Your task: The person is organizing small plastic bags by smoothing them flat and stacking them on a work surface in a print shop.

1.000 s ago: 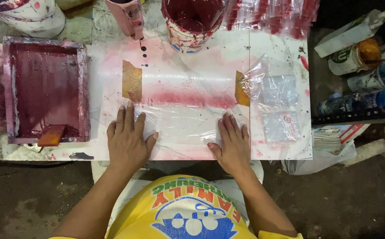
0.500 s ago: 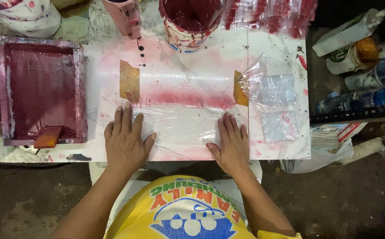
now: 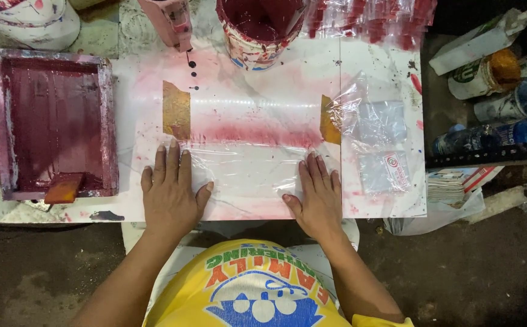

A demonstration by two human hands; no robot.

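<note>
A clear plastic bag [image 3: 248,172] lies flat on a white, red-stained work board [image 3: 257,103]. My left hand [image 3: 170,194] rests palm down on the bag's left end, fingers spread. My right hand [image 3: 319,195] presses flat on its right end. Two brown tape pieces [image 3: 176,110] mark the board above my hands, one at each side, with a red ink smear between them. Neither hand grips anything.
A screen-printing frame [image 3: 55,124] soaked in dark red ink lies at the left, a small squeegee [image 3: 64,189] on its lower corner. A bucket of red ink [image 3: 258,27] stands at the back. Printed clear bags [image 3: 379,145] pile at the right, with bottles and cans [image 3: 499,91] beyond.
Both hands stay flat on the bag; the view has shifted slightly, nothing else visibly moved.
</note>
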